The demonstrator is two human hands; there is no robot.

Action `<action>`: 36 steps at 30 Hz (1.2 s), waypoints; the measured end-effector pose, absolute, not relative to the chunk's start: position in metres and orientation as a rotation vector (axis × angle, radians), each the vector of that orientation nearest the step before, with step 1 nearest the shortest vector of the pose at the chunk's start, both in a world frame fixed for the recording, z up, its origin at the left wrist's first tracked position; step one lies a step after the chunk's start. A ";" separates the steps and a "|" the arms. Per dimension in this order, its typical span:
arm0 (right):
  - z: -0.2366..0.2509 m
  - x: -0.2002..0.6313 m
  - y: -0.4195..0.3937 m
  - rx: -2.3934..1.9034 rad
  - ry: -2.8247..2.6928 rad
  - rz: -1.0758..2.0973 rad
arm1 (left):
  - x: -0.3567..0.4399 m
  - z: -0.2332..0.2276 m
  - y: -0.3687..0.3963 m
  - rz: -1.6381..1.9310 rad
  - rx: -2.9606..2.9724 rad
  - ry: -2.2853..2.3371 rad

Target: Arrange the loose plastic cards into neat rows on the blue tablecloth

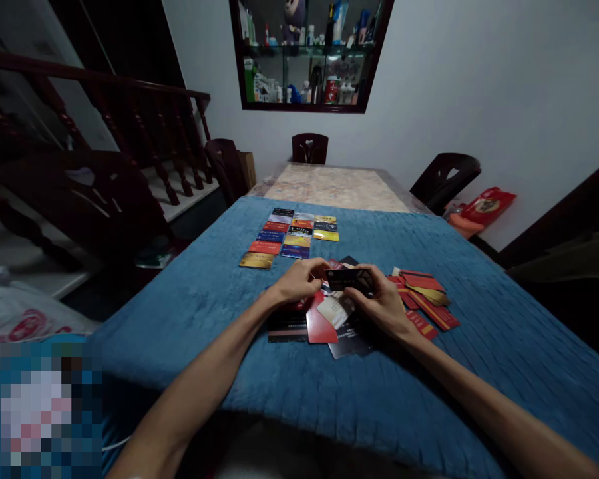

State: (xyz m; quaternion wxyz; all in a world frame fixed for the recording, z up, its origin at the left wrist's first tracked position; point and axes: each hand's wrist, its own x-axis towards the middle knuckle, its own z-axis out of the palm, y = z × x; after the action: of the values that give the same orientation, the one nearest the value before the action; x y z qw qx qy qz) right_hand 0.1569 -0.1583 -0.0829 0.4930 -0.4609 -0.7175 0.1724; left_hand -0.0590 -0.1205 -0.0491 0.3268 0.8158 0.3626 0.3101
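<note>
A black card (pixel 348 281) with pale lines on its right part is held up over a loose pile of cards. My right hand (pixel 382 303) grips its right end, thumb in front and fingers behind. My left hand (pixel 302 279) is closed, its fingertips pinched at the card's left edge. Below lie a red card (pixel 322 320), a whitish card (pixel 336 309), a dark striped card (pixel 287 328) and a dark grey card (pixel 347 342), partly hidden by my hands. Beside my right hand spread several red and gold cards (pixel 432 303).
Farther up the blue tablecloth (pixel 194 319), overlapping cards lie in columns, including a blue card (pixel 271 236) and yellow card (pixel 326 236). A gold card (pixel 256 260) ends the left column. Chairs (pixel 309 148) surround the table; a railing (pixel 130 126) stands left.
</note>
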 end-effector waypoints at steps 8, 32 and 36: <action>-0.085 0.157 -0.158 -1.097 -1.763 0.437 | -0.054 -0.051 -0.124 0.818 2.018 0.845; -0.090 0.165 -0.159 -1.006 -2.124 -0.065 | -0.053 -0.057 -0.125 0.819 2.293 1.027; -0.091 0.169 -0.159 -1.036 -2.154 -0.173 | -0.053 -0.057 -0.124 0.873 2.303 1.044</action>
State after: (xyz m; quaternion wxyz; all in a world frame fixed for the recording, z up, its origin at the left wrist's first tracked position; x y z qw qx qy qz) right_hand 0.1692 -0.1588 -0.0908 0.3640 -0.4028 -0.8371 -0.0674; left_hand -0.0534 -0.1235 -0.0565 0.2314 0.8375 0.3796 0.3177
